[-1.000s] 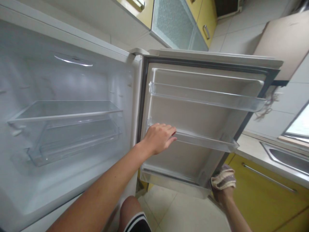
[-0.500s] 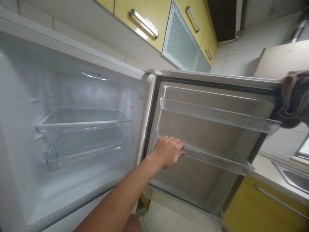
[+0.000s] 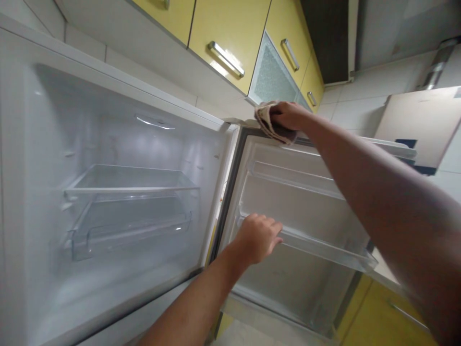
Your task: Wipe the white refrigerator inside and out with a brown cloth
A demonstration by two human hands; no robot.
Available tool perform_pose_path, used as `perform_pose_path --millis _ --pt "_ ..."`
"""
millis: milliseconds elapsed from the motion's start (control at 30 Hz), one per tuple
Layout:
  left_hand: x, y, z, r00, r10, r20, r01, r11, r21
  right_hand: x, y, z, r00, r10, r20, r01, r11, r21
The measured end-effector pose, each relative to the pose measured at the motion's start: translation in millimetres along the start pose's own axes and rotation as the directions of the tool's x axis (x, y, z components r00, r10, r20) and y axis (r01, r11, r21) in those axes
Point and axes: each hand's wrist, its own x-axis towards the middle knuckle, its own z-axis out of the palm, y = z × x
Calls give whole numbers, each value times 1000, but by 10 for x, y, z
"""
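While the left hand is holding the rim of the middle rack on the door with curled fingers, the right hand is gripping a bunched cloth, its fingers bent over it. The cloth is lying against the door's top edge, near the fridge, which is standing open with a shelf above a clear drawer. Yellow cabinets are hanging overhead.
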Motion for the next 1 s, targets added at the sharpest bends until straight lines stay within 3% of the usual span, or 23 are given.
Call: perform_pose_path --millis 100,200,333,467,567,667,767,833,900,933,1000 --pt "-21 -10 -7 1000 -5 10 5 1000 15 276 -337 206 985 -162 58 166 984 -66" --pt "-49 -27 -30 1000 3 6 -3 1000 23 446 -507 298 938 -321 134 337 934 -118" --pt "-85 -39 -66 1000 7 10 -7 1000 24 641 -729 313 831 -498 246 543 822 -172" --pt "-100 -9 -84 999 -30 14 30 999 19 700 -1223 296 688 -571 447 684 716 -137" --pt "-132 34 -62 999 -54 -4 54 998 29 642 -1691 337 610 -481 629 647 761 -47" --pt "-258 70 -37 995 -41 -95 46 998 53 571 -2103 451 582 -334 742 525 851 -28" --pt "-517 49 -52 966 -53 -252 63 998 31 523 -2404 605 570 -294 767 444 896 13" --pt "-728 -42 -74 927 -136 -349 133 991 -35 491 -2531 691 569 -289 770 404 914 45" --pt "-915 -225 -75 840 -281 -464 254 960 -121 446 -2589 734 565 -289 773 381 922 67" --pt "-983 -352 -64 768 -366 -525 324 930 -174 416 -2591 733 570 -298 766 383 921 74" --pt "-1039 -657 -25 584 -536 -610 441 840 -316 344 -2549 686 610 -329 721 400 913 78"
